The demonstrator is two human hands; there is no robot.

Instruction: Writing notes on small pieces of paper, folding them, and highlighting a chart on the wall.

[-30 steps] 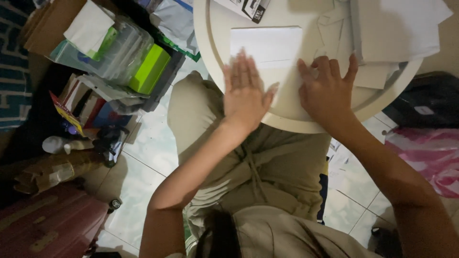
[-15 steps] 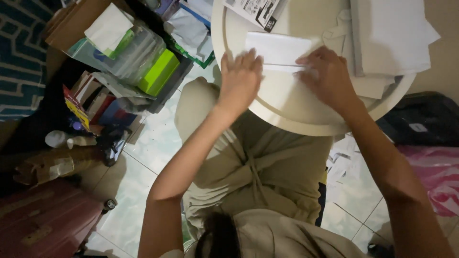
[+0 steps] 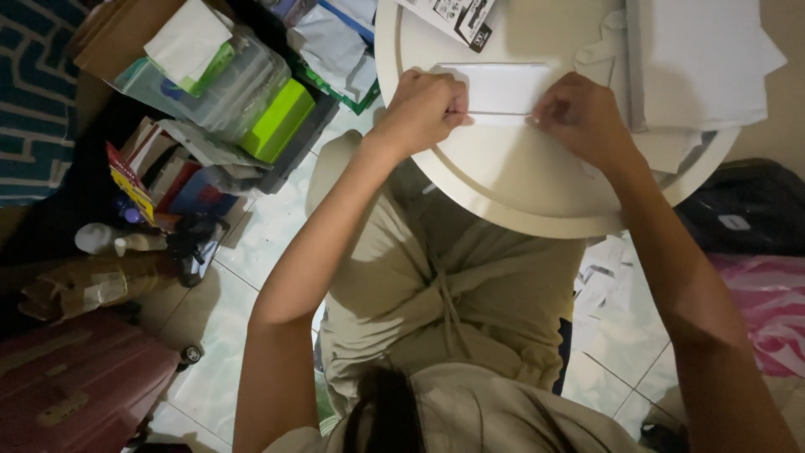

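folded white paper (image 3: pixel 501 88) lies flat on the round cream table (image 3: pixel 520 189), toward its far side, long edge running left to right. left hand (image 3: pixel 423 107) curled into a loose fist at the paper's left end, knuckles up, fingertips pinched shut on the near folded edge. right hand (image 3: pixel 579 117) mirrors it at the right end, fingers bent under, also pinched on the same edge. both wrists sit low over the tabletop; forearms come in from below in a v, elbows wide. beyond the paper: printed leaflet (image 3: pixel 457 17) at the table's far rim, stack of white sheets (image 3: pixel 700 59) on the right part of the table. on the tiled floor to the left, clear plastic box (image 3: pixel 214 80) with a lime green block (image 3: pixel 281 119) beside it.
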